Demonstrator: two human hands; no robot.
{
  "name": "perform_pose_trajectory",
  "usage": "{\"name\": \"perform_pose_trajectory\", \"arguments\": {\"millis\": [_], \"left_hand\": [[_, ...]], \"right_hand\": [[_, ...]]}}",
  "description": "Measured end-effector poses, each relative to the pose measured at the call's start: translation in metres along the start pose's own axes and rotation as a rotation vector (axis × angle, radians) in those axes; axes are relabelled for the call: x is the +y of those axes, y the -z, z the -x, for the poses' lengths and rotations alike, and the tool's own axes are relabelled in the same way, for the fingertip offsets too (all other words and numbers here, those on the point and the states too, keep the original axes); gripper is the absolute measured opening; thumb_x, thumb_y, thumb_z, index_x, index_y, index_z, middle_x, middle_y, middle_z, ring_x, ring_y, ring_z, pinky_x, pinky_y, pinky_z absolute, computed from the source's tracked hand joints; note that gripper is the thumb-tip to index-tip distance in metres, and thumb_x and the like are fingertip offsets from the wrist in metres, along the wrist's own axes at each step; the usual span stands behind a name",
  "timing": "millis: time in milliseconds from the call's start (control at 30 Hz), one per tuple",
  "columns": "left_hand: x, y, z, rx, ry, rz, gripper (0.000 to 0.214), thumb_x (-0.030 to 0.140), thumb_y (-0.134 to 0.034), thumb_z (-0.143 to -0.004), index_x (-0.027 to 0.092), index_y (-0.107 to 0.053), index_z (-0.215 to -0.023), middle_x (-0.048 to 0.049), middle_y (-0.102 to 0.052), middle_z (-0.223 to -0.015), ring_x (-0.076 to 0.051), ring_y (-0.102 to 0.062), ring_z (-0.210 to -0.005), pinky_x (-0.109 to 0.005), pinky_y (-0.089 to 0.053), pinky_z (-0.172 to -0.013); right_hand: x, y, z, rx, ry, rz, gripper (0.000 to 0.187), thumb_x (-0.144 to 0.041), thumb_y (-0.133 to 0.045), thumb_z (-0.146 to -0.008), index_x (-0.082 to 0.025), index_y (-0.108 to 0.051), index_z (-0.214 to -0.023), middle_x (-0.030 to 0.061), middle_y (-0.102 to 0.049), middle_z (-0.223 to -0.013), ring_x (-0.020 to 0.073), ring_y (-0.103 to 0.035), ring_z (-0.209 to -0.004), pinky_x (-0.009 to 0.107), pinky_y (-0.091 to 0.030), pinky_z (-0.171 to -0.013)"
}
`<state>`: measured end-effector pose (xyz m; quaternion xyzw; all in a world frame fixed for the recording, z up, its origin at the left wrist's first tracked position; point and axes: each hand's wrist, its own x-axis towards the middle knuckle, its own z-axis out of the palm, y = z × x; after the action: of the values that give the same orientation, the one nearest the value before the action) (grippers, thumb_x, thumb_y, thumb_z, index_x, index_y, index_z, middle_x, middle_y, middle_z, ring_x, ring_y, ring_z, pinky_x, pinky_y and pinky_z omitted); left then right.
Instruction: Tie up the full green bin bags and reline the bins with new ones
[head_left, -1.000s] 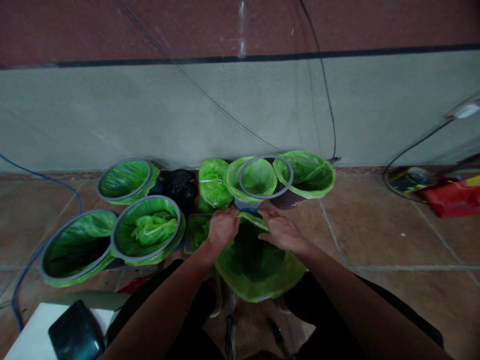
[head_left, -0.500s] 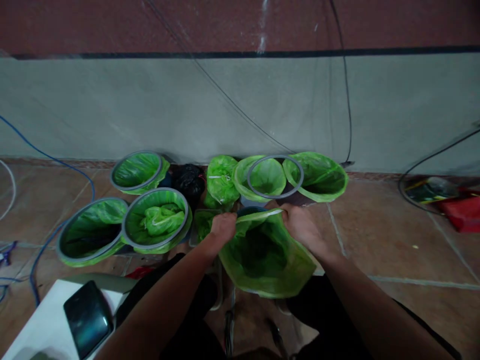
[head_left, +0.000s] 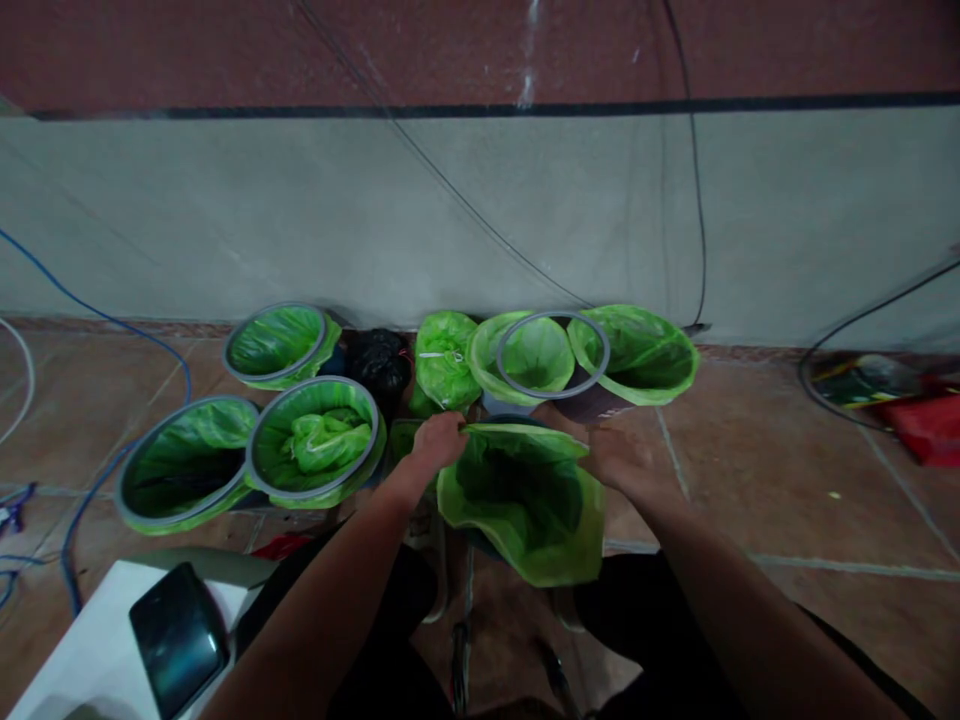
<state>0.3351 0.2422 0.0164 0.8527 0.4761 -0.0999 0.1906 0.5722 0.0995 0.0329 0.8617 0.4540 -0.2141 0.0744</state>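
Note:
A green plastic bag (head_left: 525,500) hangs open in front of me, above the tiled floor. My left hand (head_left: 436,445) is closed on the bag's far left rim. My right hand (head_left: 619,460) sits at the right side of the rim, partly hidden behind the plastic and blurred; its fingers seem wrapped on the edge. A dark bin rim (head_left: 517,420) shows just behind the bag's mouth.
Several bins lined with green bags stand along the wall: two (head_left: 187,470) (head_left: 315,440) at the left, one (head_left: 277,342) behind them, two more (head_left: 551,355) (head_left: 645,355) at the back. A black bag (head_left: 379,360), a tied green bag (head_left: 442,360), cables and a dark device (head_left: 176,640) lie around.
The bag's mouth has been pulled wider and its skirt has dropped lower over the bin. My right hand slid to the right edge; my left hand stayed at the far left rim.

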Motion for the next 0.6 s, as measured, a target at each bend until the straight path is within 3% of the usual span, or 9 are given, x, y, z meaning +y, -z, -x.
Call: {"name": "perform_pose_trajectory", "arguments": {"millis": [100, 233, 300, 400, 500, 600], "left_hand": [[0.005, -0.010, -0.002, 0.005, -0.008, 0.012, 0.027, 0.033, -0.053, -0.093, 0.021, -0.073, -0.107, -0.0091, -0.075, -0.110, -0.022, -0.068, -0.105, -0.030, -0.050, -0.089], [0.012, -0.017, -0.006, -0.009, -0.069, 0.024, 0.030, 0.034, -0.048, -0.096, 0.019, -0.074, -0.095, -0.0092, -0.075, -0.098, -0.020, -0.069, -0.097, -0.028, -0.049, -0.084], [0.015, -0.019, -0.007, -0.034, -0.133, 0.053, 0.032, 0.034, -0.047, -0.097, 0.017, -0.074, -0.092, -0.0080, -0.075, -0.092, -0.019, -0.068, -0.092, -0.026, -0.048, -0.082], [0.015, -0.021, -0.009, -0.052, -0.190, 0.102, 0.033, 0.029, -0.045, -0.098, 0.016, -0.074, -0.091, -0.0064, -0.074, -0.088, -0.017, -0.067, -0.088, -0.024, -0.047, -0.081], [0.010, -0.024, -0.012, -0.037, -0.142, 0.100, 0.031, 0.023, -0.044, -0.097, 0.015, -0.074, -0.095, -0.0080, -0.074, -0.094, -0.018, -0.067, -0.092, -0.026, -0.047, -0.086], [0.002, -0.029, -0.014, -0.044, -0.044, 0.099, 0.030, 0.021, -0.045, -0.095, 0.015, -0.075, -0.098, -0.0091, -0.075, -0.098, -0.018, -0.067, -0.095, -0.027, -0.048, -0.088]], "right_hand": [[-0.011, -0.007, -0.001, 0.098, 0.063, 0.029, 0.054, -0.029, -0.063, -0.086, -0.012, -0.054, -0.136, 0.0236, -0.059, -0.131, 0.0376, -0.056, -0.122, 0.046, -0.047, -0.095], [-0.041, -0.025, -0.009, 0.204, 0.383, -0.043, 0.065, -0.029, -0.066, -0.084, -0.017, -0.045, -0.144, 0.0155, -0.048, -0.147, 0.0305, -0.041, -0.137, 0.044, -0.035, -0.111], [-0.059, -0.030, -0.015, 0.201, 0.491, -0.062, 0.058, -0.027, -0.063, -0.086, -0.018, -0.050, -0.141, 0.0129, -0.050, -0.147, 0.0280, -0.042, -0.136, 0.042, -0.033, -0.113], [-0.074, -0.029, -0.028, 0.143, 0.566, -0.044, 0.034, -0.023, -0.054, -0.092, -0.018, -0.064, -0.124, 0.0113, -0.064, -0.129, 0.0248, -0.053, -0.126, 0.036, -0.037, -0.109], [-0.062, -0.025, -0.044, 0.058, 0.536, -0.005, 0.028, -0.027, -0.046, -0.097, -0.017, -0.071, -0.107, 0.0112, -0.073, -0.107, 0.0230, -0.065, -0.107, 0.031, -0.045, -0.095], [-0.034, -0.025, -0.057, 0.009, 0.467, 0.015, 0.029, -0.026, -0.048, -0.096, -0.015, -0.073, -0.107, 0.0119, -0.075, -0.101, 0.0221, -0.069, -0.096, 0.027, -0.047, -0.084]]}}
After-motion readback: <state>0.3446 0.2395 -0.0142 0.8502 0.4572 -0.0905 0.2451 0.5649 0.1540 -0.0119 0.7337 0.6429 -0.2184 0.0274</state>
